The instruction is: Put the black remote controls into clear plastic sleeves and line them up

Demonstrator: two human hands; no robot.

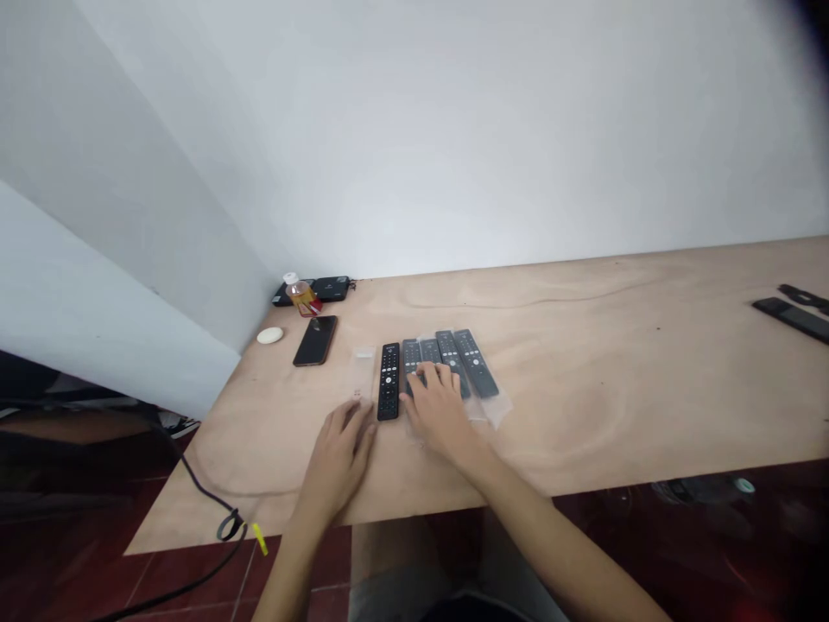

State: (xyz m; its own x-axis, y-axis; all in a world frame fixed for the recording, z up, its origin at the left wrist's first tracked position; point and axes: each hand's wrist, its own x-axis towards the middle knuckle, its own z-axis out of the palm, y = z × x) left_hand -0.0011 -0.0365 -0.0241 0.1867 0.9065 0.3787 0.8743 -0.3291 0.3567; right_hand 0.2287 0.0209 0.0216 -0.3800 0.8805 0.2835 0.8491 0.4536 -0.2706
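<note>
Watching the head view, I logged the hands apart, neither clamped. The left hand [340, 458] lay palm-down just beside a bare black remote [389, 382]. The right hand [440, 410] rested on plastic-sleeved remotes [452, 363], on a plywood table [583, 415]. A smartphone [315, 339] lay at ten o'clock.

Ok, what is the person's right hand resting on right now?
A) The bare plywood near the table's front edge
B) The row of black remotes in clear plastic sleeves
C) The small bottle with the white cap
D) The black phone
B: the right hand lies with its fingers across the row of black remotes in clear plastic sleeves.
</note>
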